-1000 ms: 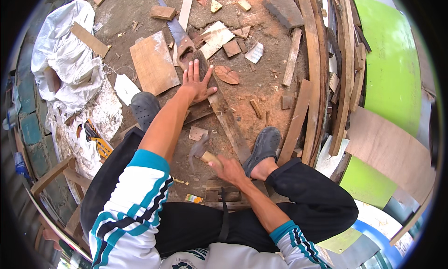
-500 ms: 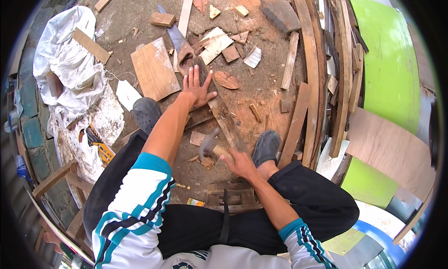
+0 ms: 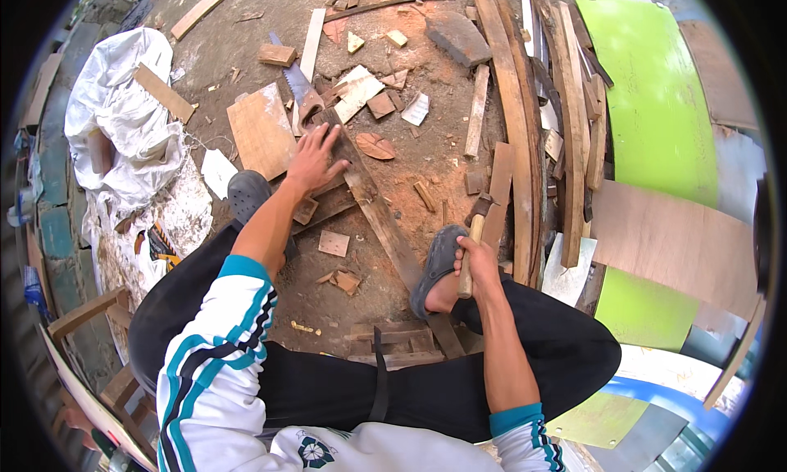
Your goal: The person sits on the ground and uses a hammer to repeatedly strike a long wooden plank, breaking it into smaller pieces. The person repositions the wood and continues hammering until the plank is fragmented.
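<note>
My right hand (image 3: 482, 257) is wrapped round the pale wooden handle of a hammer (image 3: 467, 269), its dark metal head up by a loose board. A long weathered plank (image 3: 379, 211) slants from beneath my left hand down toward my right foot. Fingers spread, my left hand (image 3: 316, 159) lies at the plank's far end, touching its left edge. My right foot in a grey clog (image 3: 440, 263) rests against or on the plank near its lower part; which, I cannot tell. Just beyond my left fingertips is a handsaw (image 3: 295, 77) with a brown handle.
Wood offcuts and sawdust litter the dirt ground. A square plywood piece (image 3: 261, 128) lies left of the saw. Long timbers (image 3: 510, 120) are stacked on the right, beside green sheets (image 3: 652, 103). A white sack (image 3: 123, 103) stands at the left, and a stone slab (image 3: 457, 39) lies far off.
My right hand has moved right and up with the hammer, away from the plank. My right foot has shifted left to the plank. My left hand has slid toward the plank's left edge.
</note>
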A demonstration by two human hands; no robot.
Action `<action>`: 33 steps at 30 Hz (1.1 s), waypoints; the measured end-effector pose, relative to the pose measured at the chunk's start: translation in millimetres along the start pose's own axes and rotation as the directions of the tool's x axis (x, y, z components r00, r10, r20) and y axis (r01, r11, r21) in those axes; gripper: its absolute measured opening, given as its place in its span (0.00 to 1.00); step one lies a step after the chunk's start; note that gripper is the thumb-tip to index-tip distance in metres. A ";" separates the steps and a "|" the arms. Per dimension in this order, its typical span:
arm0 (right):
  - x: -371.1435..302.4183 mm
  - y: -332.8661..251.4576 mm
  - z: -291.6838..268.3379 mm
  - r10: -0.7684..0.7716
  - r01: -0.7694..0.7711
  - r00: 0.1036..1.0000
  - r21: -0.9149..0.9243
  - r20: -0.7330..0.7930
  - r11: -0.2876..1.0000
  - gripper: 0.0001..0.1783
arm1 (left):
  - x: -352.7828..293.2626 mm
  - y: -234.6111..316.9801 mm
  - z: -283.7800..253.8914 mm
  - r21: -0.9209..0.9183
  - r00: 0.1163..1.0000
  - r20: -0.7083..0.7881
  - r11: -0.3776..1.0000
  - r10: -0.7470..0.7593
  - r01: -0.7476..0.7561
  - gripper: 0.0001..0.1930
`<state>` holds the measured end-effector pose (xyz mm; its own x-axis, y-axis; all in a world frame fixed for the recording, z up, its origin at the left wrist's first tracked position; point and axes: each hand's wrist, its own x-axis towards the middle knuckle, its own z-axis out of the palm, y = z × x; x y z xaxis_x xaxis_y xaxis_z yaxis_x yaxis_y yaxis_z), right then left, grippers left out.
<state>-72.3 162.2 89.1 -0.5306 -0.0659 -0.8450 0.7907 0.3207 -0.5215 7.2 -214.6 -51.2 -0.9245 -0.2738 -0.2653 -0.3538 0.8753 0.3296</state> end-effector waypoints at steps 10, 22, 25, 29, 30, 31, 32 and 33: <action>-157.3 -46.7 -58.0 0.221 -0.140 0.940 -0.299 0.258 0.944 0.13 | -61.7 -18.6 -11.3 0.500 0.964 0.174 0.826 0.200 -0.261 0.40; -187.8 -49.8 -24.4 0.088 -0.055 0.971 -0.149 0.224 0.987 0.13 | 17.1 88.8 38.6 0.508 0.792 0.401 0.608 0.461 -0.611 0.14; -190.2 -60.8 -12.4 0.054 -0.018 0.965 -0.141 0.258 0.990 0.13 | 31.6 53.6 35.3 0.497 0.709 0.489 0.505 0.509 -0.705 0.20; -205.2 -62.5 -11.1 0.002 0.010 0.978 -0.054 0.210 0.999 0.13 | 26.0 91.2 -21.8 0.279 0.512 0.628 0.445 0.586 -0.851 0.33; -210.1 -65.3 -7.2 -0.009 0.017 0.976 -0.034 0.218 0.999 0.14 | 19.6 86.9 -35.5 0.264 0.514 0.660 0.472 0.548 -0.841 0.34; -214.8 -67.1 -2.9 -0.019 0.023 0.974 -0.015 0.227 1.000 0.14 | 11.4 82.6 -48.4 0.249 0.516 0.690 0.502 0.508 -0.828 0.34; -222.4 -69.4 2.7 -0.039 0.036 0.968 0.018 0.249 0.999 0.14 | 3.2 78.6 -66.0 0.243 0.520 0.717 0.532 0.465 -0.811 0.35; -228.6 -72.4 6.6 -0.061 0.050 0.962 0.046 0.267 0.998 0.14 | -3.8 74.8 -82.9 0.239 0.532 0.701 0.546 0.476 -0.803 0.36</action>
<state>-6.3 147.7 319.3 -0.4769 -0.3346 -0.8128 0.7762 0.2736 -0.5681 -27.5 -181.2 49.5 -0.5606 0.5499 -0.6191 0.5834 0.7929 0.1760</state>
